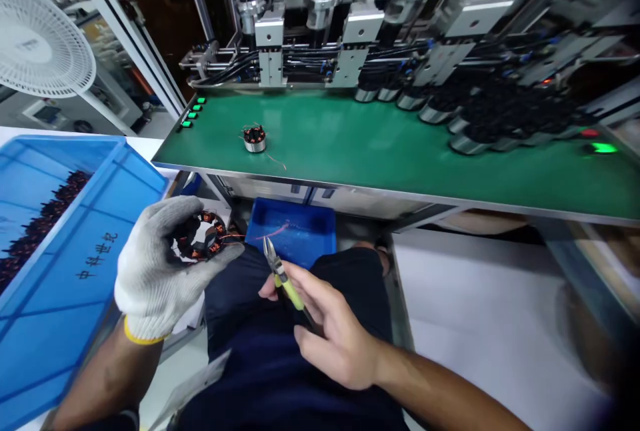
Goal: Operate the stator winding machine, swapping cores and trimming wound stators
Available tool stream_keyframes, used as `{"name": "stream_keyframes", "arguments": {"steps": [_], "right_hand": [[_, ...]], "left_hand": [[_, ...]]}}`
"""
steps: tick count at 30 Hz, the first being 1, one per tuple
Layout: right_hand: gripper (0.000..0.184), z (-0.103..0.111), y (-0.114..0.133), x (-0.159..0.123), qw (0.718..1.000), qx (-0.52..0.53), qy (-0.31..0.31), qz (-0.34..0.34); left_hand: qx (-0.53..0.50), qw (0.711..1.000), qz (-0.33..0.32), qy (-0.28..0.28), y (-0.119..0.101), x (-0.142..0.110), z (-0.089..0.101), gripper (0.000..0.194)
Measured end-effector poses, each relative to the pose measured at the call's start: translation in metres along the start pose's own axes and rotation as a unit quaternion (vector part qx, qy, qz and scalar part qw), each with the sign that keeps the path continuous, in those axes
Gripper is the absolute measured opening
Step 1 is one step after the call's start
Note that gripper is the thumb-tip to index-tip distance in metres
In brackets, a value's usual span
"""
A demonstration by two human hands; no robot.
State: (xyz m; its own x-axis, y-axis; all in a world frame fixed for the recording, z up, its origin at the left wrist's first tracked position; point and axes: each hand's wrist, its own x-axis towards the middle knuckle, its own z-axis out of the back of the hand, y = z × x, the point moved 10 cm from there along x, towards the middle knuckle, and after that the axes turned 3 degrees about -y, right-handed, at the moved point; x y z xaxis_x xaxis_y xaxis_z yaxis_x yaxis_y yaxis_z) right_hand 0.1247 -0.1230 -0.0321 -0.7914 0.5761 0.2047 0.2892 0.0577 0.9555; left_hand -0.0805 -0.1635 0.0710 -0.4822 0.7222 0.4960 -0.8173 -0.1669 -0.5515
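Evidently, hands (165,261) (335,331) grip black ring-shaped coil (213,234), copper windings showing, and yellow-handled cutters (283,277).

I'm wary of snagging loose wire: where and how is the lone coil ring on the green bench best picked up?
Best, I'd say, by the shiny metal band around its lower part, from above, fingers on its left and right sides. The coil ring sits upright on the green bench; fine wires stick out on top, and one longer wire trails towards the near edge.
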Motion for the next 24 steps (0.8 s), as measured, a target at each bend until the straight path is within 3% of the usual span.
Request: {"name": "stream_keyframes", "arguments": {"steps": [3, 11, 20, 24], "right_hand": [[0.085, -0.001, 0.002, 0.0, 1.0, 0.011, -0.001, 0.026], [0.085, -0.002, 0.001, 0.002, 0.999, 0.014, -0.021, 0.044], [0.072, 0.01, -0.02, 0.011, 0.997, -0.041, -0.043, -0.054], [0.069, 0.032, -0.01, 0.022, 0.983, -0.17, -0.05, -0.047]], "left_hand": [[0.038, 0.997, -0.064, -0.029, -0.016, 0.001, 0.007, 0.057], [0.053, 0.988, -0.146, -0.003, -0.038, 0.007, 0.002, 0.04], [0.059, 0.993, -0.096, 0.027, -0.016, 0.003, -0.01, 0.049], [0.073, 0.995, -0.057, 0.032, -0.003, -0.015, 0.0, 0.056]]}}
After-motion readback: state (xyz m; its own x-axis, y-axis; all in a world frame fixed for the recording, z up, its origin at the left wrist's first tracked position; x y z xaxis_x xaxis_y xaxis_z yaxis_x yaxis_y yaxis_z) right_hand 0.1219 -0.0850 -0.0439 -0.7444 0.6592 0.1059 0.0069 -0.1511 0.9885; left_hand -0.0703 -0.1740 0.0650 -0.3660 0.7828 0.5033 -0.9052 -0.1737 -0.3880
